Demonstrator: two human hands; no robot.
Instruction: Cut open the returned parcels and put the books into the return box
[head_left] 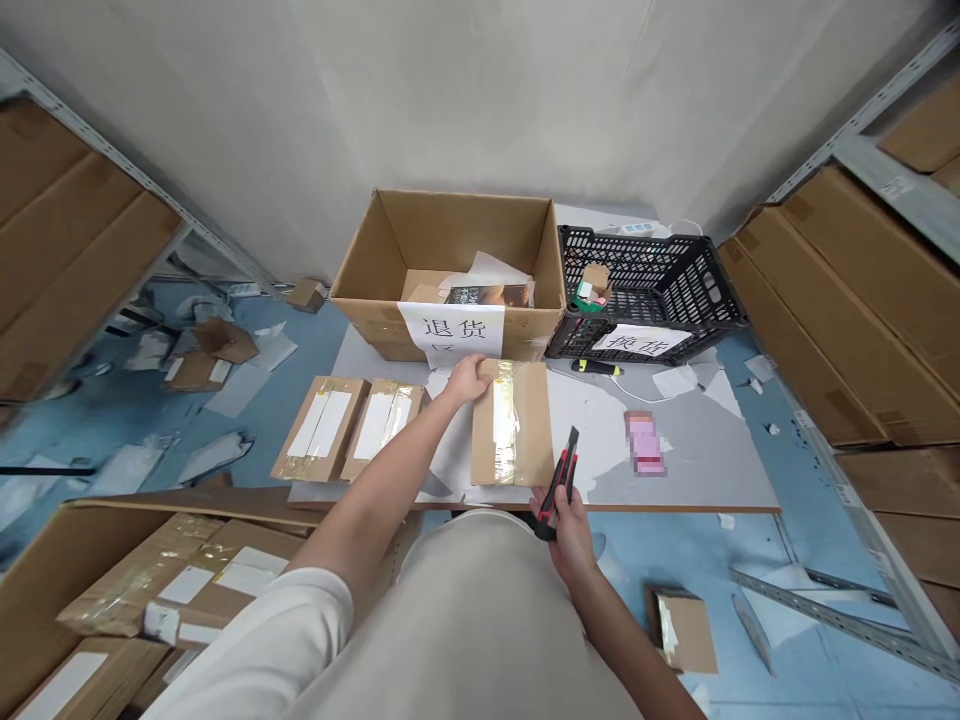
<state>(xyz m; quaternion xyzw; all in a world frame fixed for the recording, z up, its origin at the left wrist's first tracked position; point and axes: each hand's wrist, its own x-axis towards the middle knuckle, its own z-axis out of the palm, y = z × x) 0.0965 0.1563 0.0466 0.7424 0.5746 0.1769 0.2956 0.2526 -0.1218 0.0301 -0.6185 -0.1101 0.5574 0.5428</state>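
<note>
A taped cardboard box (531, 425) with a white label lies on the table in front of me. My left hand (467, 380) grips its upper left corner, with the thumb on top and the other fingers partly hidden. Held in my right hand (570, 525) is a red and black utility knife (556, 490), its blade pointing up and away from me, just beside the box's lower right corner. Two more taped boxes, one on the far left (319, 430) and its neighbour (382, 425), lie to the left of my forearm.
Behind stand a large open carton (360, 325) and a black plastic crate (675, 290) with small items. A yellow-black tool (596, 367) and a blurred pink item (645, 443) lie on the table (712, 470). Below left, a big carton (37, 590) holds several parcels. Shelves flank both sides.
</note>
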